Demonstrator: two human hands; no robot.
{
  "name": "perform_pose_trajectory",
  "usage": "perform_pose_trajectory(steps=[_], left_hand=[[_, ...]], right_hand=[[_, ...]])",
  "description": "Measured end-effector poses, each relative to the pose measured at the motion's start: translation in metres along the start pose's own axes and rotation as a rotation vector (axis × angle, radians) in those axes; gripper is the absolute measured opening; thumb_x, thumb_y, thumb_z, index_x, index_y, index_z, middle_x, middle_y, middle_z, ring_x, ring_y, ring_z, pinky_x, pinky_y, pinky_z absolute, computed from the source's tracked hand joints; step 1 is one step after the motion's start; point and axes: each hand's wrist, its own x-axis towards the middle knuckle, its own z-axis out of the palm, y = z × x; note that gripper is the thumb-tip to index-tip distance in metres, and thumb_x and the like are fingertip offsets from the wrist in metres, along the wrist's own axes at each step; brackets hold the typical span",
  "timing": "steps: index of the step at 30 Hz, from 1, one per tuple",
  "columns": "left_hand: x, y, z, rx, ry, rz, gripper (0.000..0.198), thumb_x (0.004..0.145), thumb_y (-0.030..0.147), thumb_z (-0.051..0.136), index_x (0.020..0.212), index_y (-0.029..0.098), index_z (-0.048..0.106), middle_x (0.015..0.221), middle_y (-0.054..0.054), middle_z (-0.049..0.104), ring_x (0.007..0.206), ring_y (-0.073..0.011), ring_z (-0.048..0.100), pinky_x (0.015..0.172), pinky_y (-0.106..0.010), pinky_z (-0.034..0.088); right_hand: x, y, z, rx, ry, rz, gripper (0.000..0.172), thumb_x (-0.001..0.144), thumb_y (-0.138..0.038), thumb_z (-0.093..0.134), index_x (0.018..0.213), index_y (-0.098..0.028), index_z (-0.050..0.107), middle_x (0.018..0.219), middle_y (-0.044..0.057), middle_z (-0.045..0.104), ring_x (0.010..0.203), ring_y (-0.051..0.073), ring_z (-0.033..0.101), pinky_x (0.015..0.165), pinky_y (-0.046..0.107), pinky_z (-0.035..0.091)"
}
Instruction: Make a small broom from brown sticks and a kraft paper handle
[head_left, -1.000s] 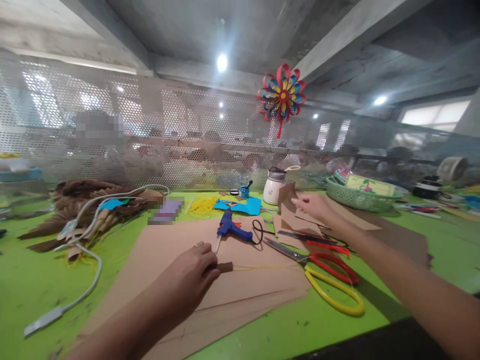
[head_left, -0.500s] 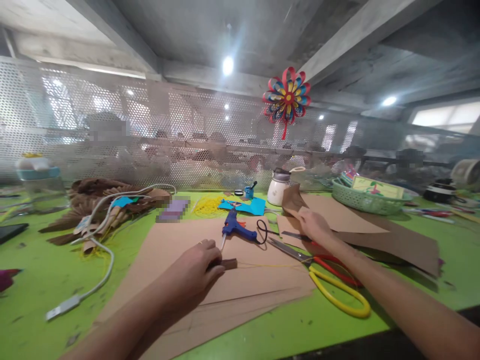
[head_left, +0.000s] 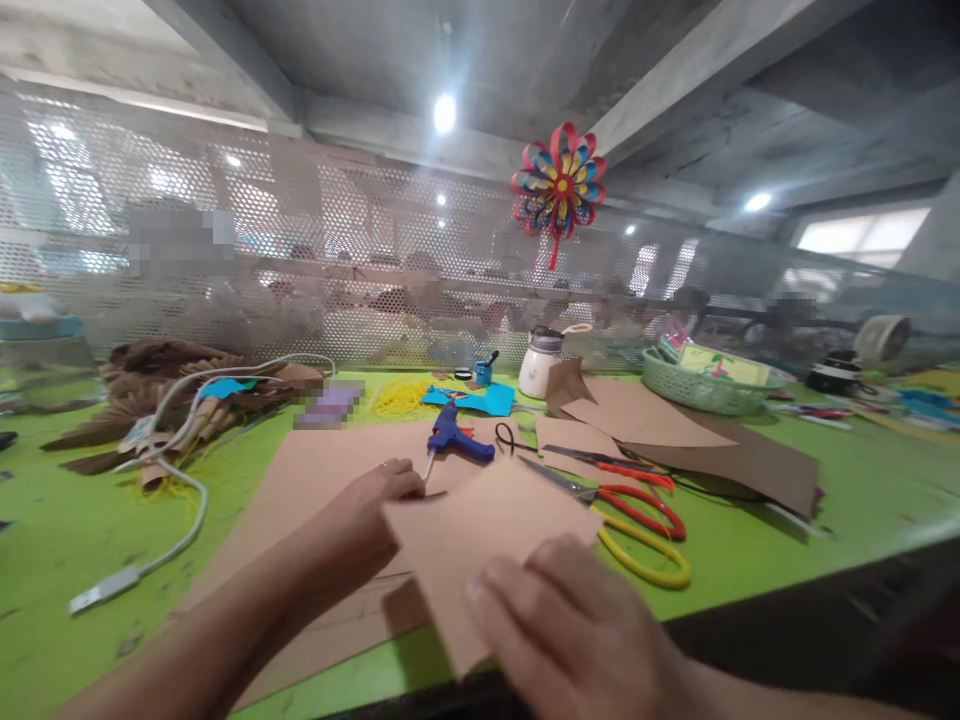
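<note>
A small light-brown card sheet (head_left: 487, 525) is held raised and tilted above a stack of large brown card sheets (head_left: 315, 480), with its shadow thrown on the stack below it. The right hand (head_left: 577, 625), blurred and closest to the camera, is laid with its fingers over the sheet's near edge. The thumb is hidden beneath, so a pinching grip is judged rather than seen. The left hand (head_left: 360, 530) is half curled at the sheet's far left corner. Whether that corner is pinched or only touched cannot be told.

Just beyond the left hand's fingertips a blue hot-glue gun (head_left: 450, 435) is lying, nozzle turned toward that hand. If the gun is hot, fingers or card could be scorched by a forward slide. To the right of the right hand, red-handled scissors (head_left: 637, 490) and yellow-handled scissors (head_left: 652, 555) rest on the green tabletop (head_left: 750, 540), blades pointing toward the sheet. They could be caught by a sideways sweep. A thin sheet gripped at one edge could be creased or let slip.

No brand, label or writing can be read. Only a picture is made out on the card in the green plastic basket (head_left: 697, 392), far beyond the right hand.
</note>
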Motion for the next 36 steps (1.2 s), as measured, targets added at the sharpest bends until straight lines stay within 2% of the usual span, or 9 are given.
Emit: perform_pose_trajectory(steps=[3, 6, 9, 13, 19, 25, 28, 32, 36], left_hand=[[0.002, -0.003, -0.003, -0.006, -0.006, -0.026, 0.030, 0.087, 0.034, 0.038, 0.076, 0.019, 0.062, 0.078, -0.005, 0.058, 0.071, -0.0164, 0.053, 0.065, -0.027, 0.038], [0.003, -0.001, -0.010, -0.026, 0.024, -0.073, 0.027, 0.086, 0.035, 0.042, 0.081, 0.018, 0.063, 0.081, -0.004, 0.062, 0.071, -0.0160, 0.054, 0.063, -0.026, 0.038], [0.004, 0.000, -0.018, -0.051, 0.043, -0.101, 0.028, 0.087, 0.036, 0.041, 0.089, 0.019, 0.063, 0.081, -0.003, 0.065, 0.068, -0.0147, 0.054, 0.060, -0.024, 0.037], [0.004, -0.004, -0.023, -0.063, 0.160, -0.071, 0.027, 0.088, 0.035, 0.042, 0.093, 0.018, 0.062, 0.074, -0.001, 0.063, 0.063, -0.0120, 0.052, 0.058, -0.023, 0.036], [0.001, -0.005, -0.022, -0.116, 0.224, -0.024, 0.025, 0.088, 0.034, 0.044, 0.093, 0.017, 0.061, 0.074, -0.001, 0.062, 0.063, -0.0108, 0.051, 0.058, -0.022, 0.037], [-0.001, 0.004, -0.020, -0.126, 0.072, -0.033, 0.023, 0.087, 0.031, 0.043, 0.092, 0.018, 0.061, 0.074, 0.000, 0.063, 0.064, -0.0115, 0.052, 0.060, -0.023, 0.038], [-0.001, 0.005, -0.017, -0.127, 0.044, -0.066, 0.025, 0.088, 0.034, 0.041, 0.091, 0.019, 0.062, 0.079, -0.001, 0.065, 0.068, -0.0132, 0.055, 0.063, -0.024, 0.040], [-0.001, 0.006, -0.015, -0.128, 0.024, -0.114, 0.025, 0.087, 0.036, 0.043, 0.088, 0.019, 0.062, 0.078, -0.002, 0.066, 0.067, -0.0141, 0.056, 0.061, -0.025, 0.040], [-0.001, 0.008, -0.016, -0.145, -0.002, -0.137, 0.024, 0.086, 0.036, 0.043, 0.088, 0.020, 0.062, 0.079, -0.001, 0.066, 0.067, -0.0140, 0.055, 0.061, -0.025, 0.039]], right_hand=[[0.001, -0.030, 0.034, 0.010, 0.072, -0.045, 0.016, 0.078, -0.009, 0.049, 0.079, -0.012, 0.065, 0.076, 0.007, 0.067, 0.054, 0.016, 0.048, 0.044, 0.032, 0.036], [0.005, -0.046, 0.058, 0.064, -0.012, -0.014, 0.016, 0.077, -0.009, 0.047, 0.071, -0.013, 0.062, 0.071, 0.008, 0.062, 0.053, 0.016, 0.042, 0.039, 0.031, 0.025], [0.016, -0.054, 0.066, 0.118, -0.148, 0.022, 0.012, 0.073, -0.009, 0.049, 0.066, -0.014, 0.058, 0.072, 0.011, 0.059, 0.056, 0.018, 0.042, 0.041, 0.031, 0.023], [0.032, -0.052, 0.066, 0.138, -0.299, 0.069, 0.008, 0.070, -0.016, 0.053, 0.064, -0.013, 0.057, 0.070, 0.012, 0.055, 0.060, 0.021, 0.043, 0.043, 0.031, 0.025], [0.040, -0.032, 0.073, 0.069, -0.444, 0.012, 0.006, 0.071, -0.012, 0.056, 0.069, -0.011, 0.060, 0.070, 0.011, 0.055, 0.066, 0.023, 0.047, 0.051, 0.034, 0.035], [0.020, -0.015, 0.090, 0.139, -0.500, 0.249, 0.007, 0.078, -0.014, 0.057, 0.082, -0.010, 0.061, 0.081, 0.011, 0.060, 0.074, 0.023, 0.051, 0.058, 0.034, 0.042], [0.009, -0.004, 0.083, 0.376, -0.446, 0.363, 0.015, 0.085, -0.025, 0.054, 0.079, -0.013, 0.061, 0.084, 0.008, 0.060, 0.082, 0.021, 0.052, 0.068, 0.033, 0.045], [-0.008, 0.027, 0.066, 0.507, -0.334, 0.508, 0.019, 0.088, -0.014, 0.045, 0.086, -0.014, 0.063, 0.087, 0.007, 0.061, 0.082, 0.017, 0.054, 0.076, 0.032, 0.045], [-0.029, 0.054, 0.059, 0.477, -0.461, 0.438, 0.015, 0.084, -0.021, 0.053, 0.093, -0.016, 0.063, 0.090, 0.008, 0.062, 0.087, 0.021, 0.053, 0.079, 0.039, 0.044]])
